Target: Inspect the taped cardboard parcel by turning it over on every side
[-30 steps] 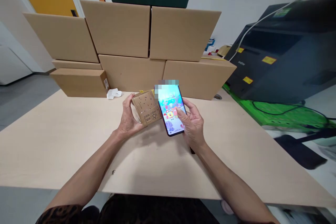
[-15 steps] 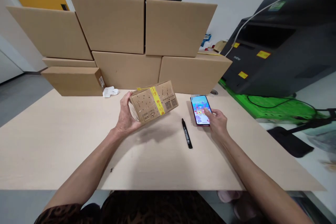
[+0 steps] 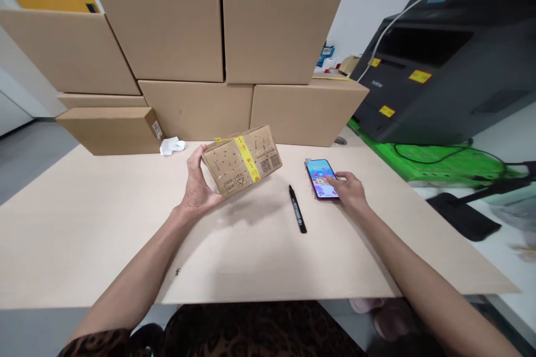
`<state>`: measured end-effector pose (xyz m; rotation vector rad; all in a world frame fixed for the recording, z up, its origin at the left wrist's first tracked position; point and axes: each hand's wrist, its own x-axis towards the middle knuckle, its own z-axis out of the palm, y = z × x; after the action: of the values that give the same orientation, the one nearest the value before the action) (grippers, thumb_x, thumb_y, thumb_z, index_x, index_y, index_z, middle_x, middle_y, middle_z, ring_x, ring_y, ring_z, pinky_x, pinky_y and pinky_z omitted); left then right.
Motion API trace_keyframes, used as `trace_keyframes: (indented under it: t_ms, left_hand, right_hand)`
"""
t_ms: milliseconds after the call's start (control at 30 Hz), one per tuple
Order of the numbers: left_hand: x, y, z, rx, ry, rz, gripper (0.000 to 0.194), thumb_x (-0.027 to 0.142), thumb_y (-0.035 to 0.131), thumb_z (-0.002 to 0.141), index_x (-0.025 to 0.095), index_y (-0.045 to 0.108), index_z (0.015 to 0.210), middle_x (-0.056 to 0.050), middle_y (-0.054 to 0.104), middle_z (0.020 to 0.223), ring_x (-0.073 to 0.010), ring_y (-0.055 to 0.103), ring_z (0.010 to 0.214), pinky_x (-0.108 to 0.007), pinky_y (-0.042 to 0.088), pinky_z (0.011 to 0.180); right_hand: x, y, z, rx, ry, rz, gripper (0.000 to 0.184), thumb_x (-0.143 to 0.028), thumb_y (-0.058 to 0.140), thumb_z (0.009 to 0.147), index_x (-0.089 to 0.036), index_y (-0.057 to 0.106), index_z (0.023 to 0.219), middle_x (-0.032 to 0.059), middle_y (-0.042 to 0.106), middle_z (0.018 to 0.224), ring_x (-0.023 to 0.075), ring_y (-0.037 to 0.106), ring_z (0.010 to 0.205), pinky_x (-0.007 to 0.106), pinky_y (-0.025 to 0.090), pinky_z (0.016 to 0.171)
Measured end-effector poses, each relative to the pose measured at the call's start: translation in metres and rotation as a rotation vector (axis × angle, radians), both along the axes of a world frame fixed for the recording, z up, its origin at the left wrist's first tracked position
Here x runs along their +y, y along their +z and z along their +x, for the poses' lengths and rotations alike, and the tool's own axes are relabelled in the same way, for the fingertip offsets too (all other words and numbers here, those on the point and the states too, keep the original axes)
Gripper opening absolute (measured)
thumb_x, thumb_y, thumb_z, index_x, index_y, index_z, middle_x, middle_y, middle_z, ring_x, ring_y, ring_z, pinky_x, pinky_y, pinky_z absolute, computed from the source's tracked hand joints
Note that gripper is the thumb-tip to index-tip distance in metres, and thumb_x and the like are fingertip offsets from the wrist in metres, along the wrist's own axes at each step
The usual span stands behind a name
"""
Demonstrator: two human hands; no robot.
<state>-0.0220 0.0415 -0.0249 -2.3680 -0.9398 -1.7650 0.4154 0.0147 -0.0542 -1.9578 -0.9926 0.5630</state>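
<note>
My left hand point(image 3: 198, 183) grips the left end of a small cardboard box point(image 3: 240, 164), tilted and raised off the table. Yellow tape runs around the box, and printed symbols show on its side. Over to the right, my right hand point(image 3: 350, 189) holds a smartphone point(image 3: 321, 179) by its lower right part, the thumb lying over the lit, colourful screen. Its other fingers are partly hidden beside and beneath the phone. Between the hands a black marker pen point(image 3: 297, 210) lies on the light wooden table point(image 3: 251, 268).
Stacked cardboard cartons point(image 3: 182, 109) form a wall at the back of the table. A flatter carton point(image 3: 106, 131) stands at left, beside a crumpled white paper point(image 3: 172, 145). A large dark printer point(image 3: 435, 78) sits at right over a green base point(image 3: 402, 162); a black stand point(image 3: 464, 220) is near it.
The camera view has shifted slightly. The phone sits a little lower and to the right in the picture. Both hands keep their holds, and the box has hardly moved.
</note>
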Motion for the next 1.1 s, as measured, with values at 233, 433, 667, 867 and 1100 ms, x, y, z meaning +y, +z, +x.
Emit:
trace_keyframes:
  t_ms: [233,433,667,867,1100]
  left_hand:
    - [0.001,0.001,0.0,-0.011,-0.039,-0.027,0.145,0.068,0.101,0.055,0.037,0.017,0.169,-0.016,0.04,0.158,-0.0469,0.048,0.146,-0.074,0.043,0.12]
    - [0.001,0.0,0.001,0.011,-0.012,-0.021,0.146,0.065,0.101,0.054,0.035,0.015,0.169,-0.017,0.038,0.159,-0.047,0.048,0.146,-0.073,0.045,0.119]
    - [0.0,0.001,0.003,-0.022,0.003,-0.03,0.141,0.068,0.101,0.052,0.036,0.023,0.165,-0.016,0.041,0.156,-0.0458,0.051,0.143,-0.071,0.046,0.119]
    - [-0.004,0.006,0.0,-0.035,-0.008,-0.042,0.143,0.072,0.099,0.055,0.035,0.02,0.168,-0.018,0.043,0.155,-0.0455,0.052,0.142,-0.072,0.047,0.117]
    - [-0.02,0.025,0.0,-0.247,-0.191,-0.324,0.11,0.074,0.086,0.076,0.033,0.034,0.164,-0.017,0.058,0.156,-0.0416,0.063,0.142,-0.06,0.061,0.11]
  right_hand:
    - [-0.016,0.019,-0.021,-0.394,0.131,-0.271,0.096,-0.079,0.065,0.081,-0.014,0.052,0.152,0.029,0.064,0.144,0.0514,0.066,0.13,0.063,0.048,0.109]
    - [-0.024,0.03,-0.043,-0.733,0.242,-0.481,0.088,-0.067,0.039,0.102,-0.002,0.038,0.161,0.034,0.057,0.147,0.0487,0.065,0.131,0.059,0.053,0.103]
    - [-0.026,0.031,-0.044,-0.81,0.245,-0.462,0.083,-0.066,0.039,0.104,-0.001,0.046,0.156,0.0329,0.061,0.144,0.0481,0.061,0.135,0.059,0.053,0.104]
    - [-0.025,0.03,-0.045,-0.775,0.359,-0.178,0.081,-0.063,0.05,0.098,-0.006,0.05,0.156,0.0313,0.053,0.157,0.0483,0.048,0.148,0.064,0.041,0.119]
    - [-0.027,0.056,-0.098,0.115,0.846,0.202,0.128,-0.079,0.08,0.072,-0.027,0.02,0.172,0.0235,0.033,0.177,0.0418,0.032,0.166,0.067,0.031,0.129]
